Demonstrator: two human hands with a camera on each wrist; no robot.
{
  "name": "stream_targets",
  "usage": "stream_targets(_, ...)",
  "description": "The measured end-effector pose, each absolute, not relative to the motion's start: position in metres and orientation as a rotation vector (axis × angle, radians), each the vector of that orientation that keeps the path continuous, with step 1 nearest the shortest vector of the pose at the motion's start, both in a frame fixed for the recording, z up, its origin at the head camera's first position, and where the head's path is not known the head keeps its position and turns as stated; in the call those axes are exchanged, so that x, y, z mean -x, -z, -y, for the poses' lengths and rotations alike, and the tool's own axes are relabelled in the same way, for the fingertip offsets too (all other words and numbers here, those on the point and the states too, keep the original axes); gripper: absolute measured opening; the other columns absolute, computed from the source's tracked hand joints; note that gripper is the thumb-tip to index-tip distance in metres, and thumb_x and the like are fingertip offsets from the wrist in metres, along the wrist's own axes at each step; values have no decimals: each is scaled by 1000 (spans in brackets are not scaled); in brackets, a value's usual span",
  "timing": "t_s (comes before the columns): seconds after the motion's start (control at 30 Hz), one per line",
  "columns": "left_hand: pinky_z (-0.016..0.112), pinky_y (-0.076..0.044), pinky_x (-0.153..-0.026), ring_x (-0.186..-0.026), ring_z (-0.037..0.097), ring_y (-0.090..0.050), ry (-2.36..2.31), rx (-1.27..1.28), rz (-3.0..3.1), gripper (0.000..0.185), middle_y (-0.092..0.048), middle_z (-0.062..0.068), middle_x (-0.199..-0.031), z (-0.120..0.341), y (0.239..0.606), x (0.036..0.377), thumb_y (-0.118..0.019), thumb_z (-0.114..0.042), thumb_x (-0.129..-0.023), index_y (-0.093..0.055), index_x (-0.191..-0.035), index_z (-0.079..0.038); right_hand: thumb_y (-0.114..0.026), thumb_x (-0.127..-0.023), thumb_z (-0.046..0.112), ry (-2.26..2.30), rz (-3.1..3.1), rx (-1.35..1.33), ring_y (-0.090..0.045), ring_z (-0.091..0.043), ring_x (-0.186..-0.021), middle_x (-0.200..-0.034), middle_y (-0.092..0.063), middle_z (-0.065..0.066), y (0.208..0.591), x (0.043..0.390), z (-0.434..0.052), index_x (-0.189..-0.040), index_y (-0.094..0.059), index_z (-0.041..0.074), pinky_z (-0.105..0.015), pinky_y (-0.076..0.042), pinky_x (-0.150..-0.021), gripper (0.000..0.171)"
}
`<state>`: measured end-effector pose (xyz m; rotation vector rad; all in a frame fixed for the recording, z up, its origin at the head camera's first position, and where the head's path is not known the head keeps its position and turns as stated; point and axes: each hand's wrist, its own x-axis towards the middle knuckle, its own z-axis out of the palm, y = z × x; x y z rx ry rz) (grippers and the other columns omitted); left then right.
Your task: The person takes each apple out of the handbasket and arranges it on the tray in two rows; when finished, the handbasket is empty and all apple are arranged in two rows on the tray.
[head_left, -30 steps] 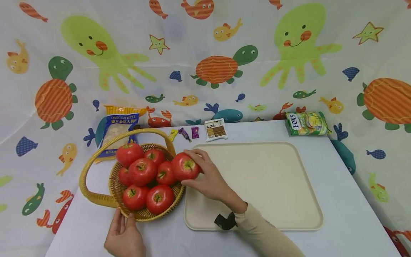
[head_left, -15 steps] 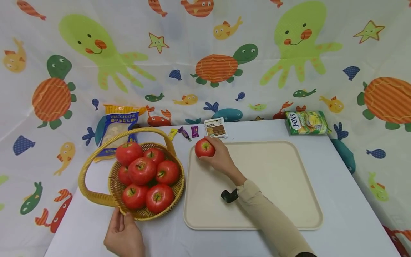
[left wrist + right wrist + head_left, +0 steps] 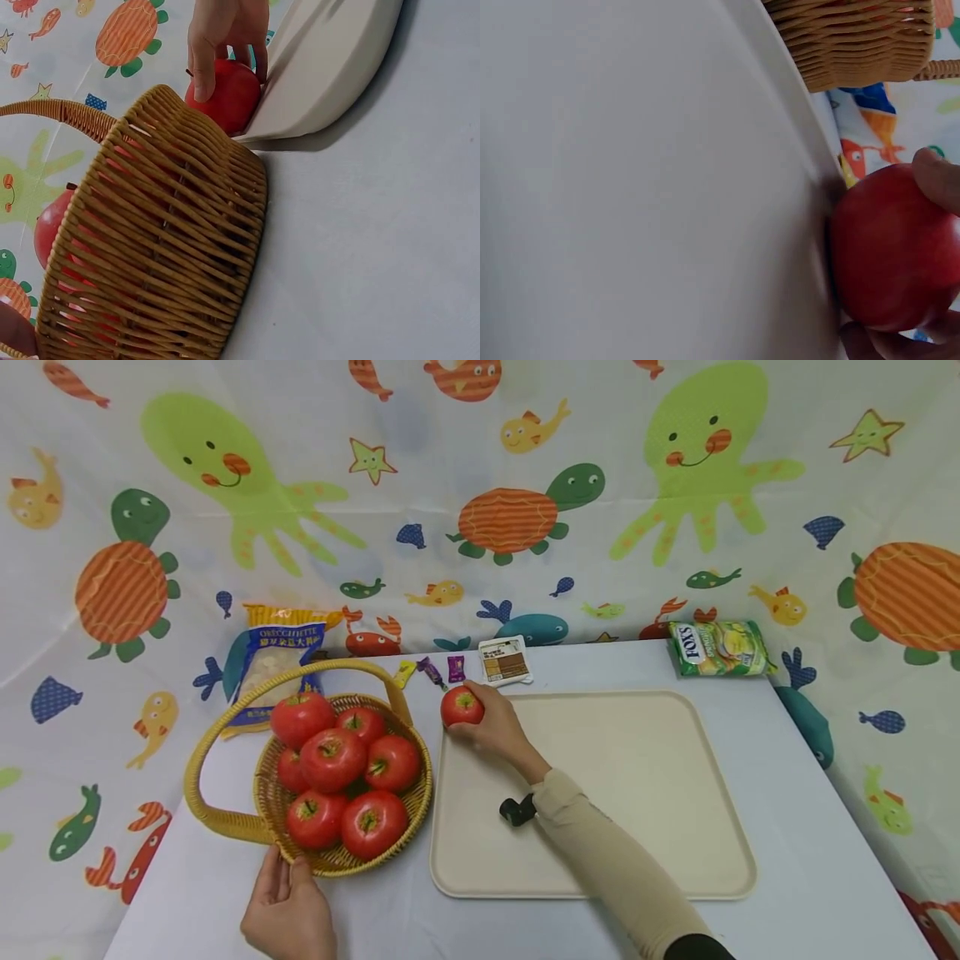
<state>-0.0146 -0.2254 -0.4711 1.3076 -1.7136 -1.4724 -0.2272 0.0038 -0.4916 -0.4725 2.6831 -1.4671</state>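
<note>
Right hand [image 3: 498, 731] curled round apple [image 3: 461, 706] at tray's [image 3: 637, 793] far-left corner, left hand [image 3: 288, 914] flat against basket [image 3: 330, 860] near table's front edge, bare tray surface beyond

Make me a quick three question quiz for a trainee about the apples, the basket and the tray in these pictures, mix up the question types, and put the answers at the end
1. True or false: the right hand grips an apple at the far left corner of the tray.
2. How many apples lie in the basket?
A. four
B. six
C. nine
3. Fill in: the left hand rests against the near ____ of the basket.

Key
1. True; the fingers curl round it at the tray's rim.
2. B; six show in the head view.
3. Rim.
</note>
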Motion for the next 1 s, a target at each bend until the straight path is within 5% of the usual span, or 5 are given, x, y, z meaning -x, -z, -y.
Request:
stream_targets(0.33, 8, -49, -89, -131, 18, -56, 1470, -1315, 1720, 48, -54, 17, -146, 226, 471, 14, -59, 0, -99, -55, -147, -7, -84, -86, 24, 1434, -2645, 509, -47, -38, -135, -150, -49, -21, 492, 233, -1, -154, -43, 4, -53, -42, -115, 81)
stream_targets(0.63, 16, -49, -96, -132, 19, -55, 1477, -1320, 1720, 48, -53, 16, -147, 225, 472, 15, -58, -1, -100, -54, -147, -8, -76, -92, 39, 1211, -2771, 524, -31, -43, -147, -164, -26, -22, 459, 209, -2, -162, -29, 19, -64, -40, -112, 86)
stream_targets(0.83, 9, -49, -91, -131, 16, -55, 1494, -1337, 1718, 48, -53, 17, -148, 225, 472, 14, -58, -3, -101, -53, -148, -8, -71, -96, 23, 1463, -2774, 940, -47, -33, -137, -148, -52, -17, 408, 160, 12, -146, -54, 5, -50, -45, -114, 56)
stream_targets(1.0, 10, -49, -92, -132, 15, -55, 1513, -1333, 1718, 49, -52, 17, -149, 224, 471, 14, -57, -3, -101, -52, -149, -8, -68, -99, 27, 1417, -2622, 1179, -49, -20, -135, -145, -56, -7, 390, 140, 38, -144, -57, 9, -34, -45, -113, 49)
